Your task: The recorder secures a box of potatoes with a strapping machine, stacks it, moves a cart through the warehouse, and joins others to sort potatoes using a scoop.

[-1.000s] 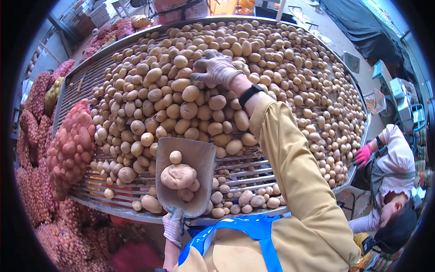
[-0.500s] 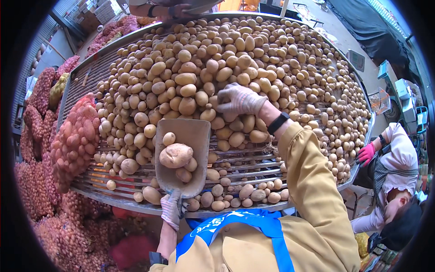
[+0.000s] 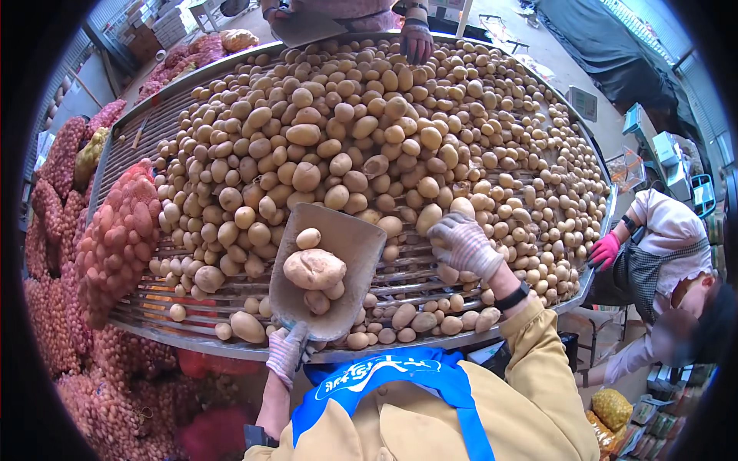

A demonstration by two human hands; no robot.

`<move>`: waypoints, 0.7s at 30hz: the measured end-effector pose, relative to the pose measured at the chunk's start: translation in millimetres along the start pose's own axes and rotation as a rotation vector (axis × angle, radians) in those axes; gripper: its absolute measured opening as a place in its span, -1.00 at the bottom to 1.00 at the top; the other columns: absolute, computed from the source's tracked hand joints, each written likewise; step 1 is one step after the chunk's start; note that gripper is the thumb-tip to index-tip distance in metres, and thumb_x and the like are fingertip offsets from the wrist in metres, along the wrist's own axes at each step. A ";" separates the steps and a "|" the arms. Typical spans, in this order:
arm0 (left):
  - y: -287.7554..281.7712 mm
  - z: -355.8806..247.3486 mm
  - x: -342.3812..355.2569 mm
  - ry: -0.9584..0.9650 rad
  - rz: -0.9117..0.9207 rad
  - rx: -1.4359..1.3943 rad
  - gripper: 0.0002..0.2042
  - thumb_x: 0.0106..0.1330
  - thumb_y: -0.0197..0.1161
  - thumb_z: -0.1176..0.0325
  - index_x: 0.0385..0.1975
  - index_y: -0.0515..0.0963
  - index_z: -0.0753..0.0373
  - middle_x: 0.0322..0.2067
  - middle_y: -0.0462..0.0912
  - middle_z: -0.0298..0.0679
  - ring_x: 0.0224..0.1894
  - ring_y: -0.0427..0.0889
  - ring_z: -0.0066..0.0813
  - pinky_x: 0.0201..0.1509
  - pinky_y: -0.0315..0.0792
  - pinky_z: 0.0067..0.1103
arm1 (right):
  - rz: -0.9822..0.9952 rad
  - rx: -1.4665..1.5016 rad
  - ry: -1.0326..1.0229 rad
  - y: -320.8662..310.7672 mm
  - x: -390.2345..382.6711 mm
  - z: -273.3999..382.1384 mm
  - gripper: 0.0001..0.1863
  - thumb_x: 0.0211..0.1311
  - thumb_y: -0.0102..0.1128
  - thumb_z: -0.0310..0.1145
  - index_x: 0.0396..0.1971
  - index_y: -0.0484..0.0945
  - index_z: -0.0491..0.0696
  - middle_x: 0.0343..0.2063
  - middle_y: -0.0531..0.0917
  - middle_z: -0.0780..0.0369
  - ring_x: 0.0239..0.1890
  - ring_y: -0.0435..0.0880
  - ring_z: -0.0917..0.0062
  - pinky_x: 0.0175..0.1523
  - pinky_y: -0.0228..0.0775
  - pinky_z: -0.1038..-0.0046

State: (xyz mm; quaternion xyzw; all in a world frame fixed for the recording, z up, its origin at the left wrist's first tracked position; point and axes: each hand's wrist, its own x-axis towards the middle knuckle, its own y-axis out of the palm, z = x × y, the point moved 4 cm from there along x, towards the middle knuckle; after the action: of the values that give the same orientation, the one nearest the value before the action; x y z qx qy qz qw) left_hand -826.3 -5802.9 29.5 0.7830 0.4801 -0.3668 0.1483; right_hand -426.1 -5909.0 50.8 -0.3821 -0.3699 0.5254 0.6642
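My left hand [image 3: 286,355], in a striped knit glove, grips the handle of a worn metal scoop [image 3: 357,269] at the near edge of a slatted table. One large potato [image 3: 314,269] and several smaller ones lie in the scoop. My right hand [image 3: 467,247], also gloved, is to the right of the scoop at the near side of the potato pile [image 3: 307,131]. Its fingers are curled down round a potato [image 3: 447,273], partly hidden under the palm. Other potatoes touch the fingertips, among them a pale one [image 3: 462,207] just beyond.
Smaller potatoes lie along the table's near rail [image 3: 184,343]. A red net sack of potatoes [image 3: 119,238] leans on the table's left end, with more sacks [image 3: 58,284] beyond. Across the table is a person with a dark-gloved hand [image 3: 417,42]; another person with a pink glove [image 3: 603,250] bends at the right.
My right hand has moved right and nearer from the pile's middle, baring slats there. The scoop has turned slightly clockwise with its potatoes still inside. Across the table, a gloved hand has come over the pile.
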 end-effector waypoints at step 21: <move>21.3 -19.6 -1.5 -0.063 0.089 0.201 -0.71 0.29 0.24 0.15 -0.47 0.56 0.28 -0.67 0.60 -0.25 -0.77 0.47 -0.59 -0.73 0.29 -0.69 | -0.044 0.687 -0.047 -16.4 65.7 67.9 -0.54 0.10 0.17 -0.25 0.05 0.46 0.01 0.00 0.51 0.07 0.09 0.44 0.19 0.19 0.29 0.27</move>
State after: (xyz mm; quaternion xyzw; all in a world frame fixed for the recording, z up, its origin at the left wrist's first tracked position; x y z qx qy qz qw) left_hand -799.9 -5802.9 41.5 0.8025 0.4007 -0.4306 0.1002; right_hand -468.5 -5839.1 100.9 -0.1157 -0.1946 0.6134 0.7567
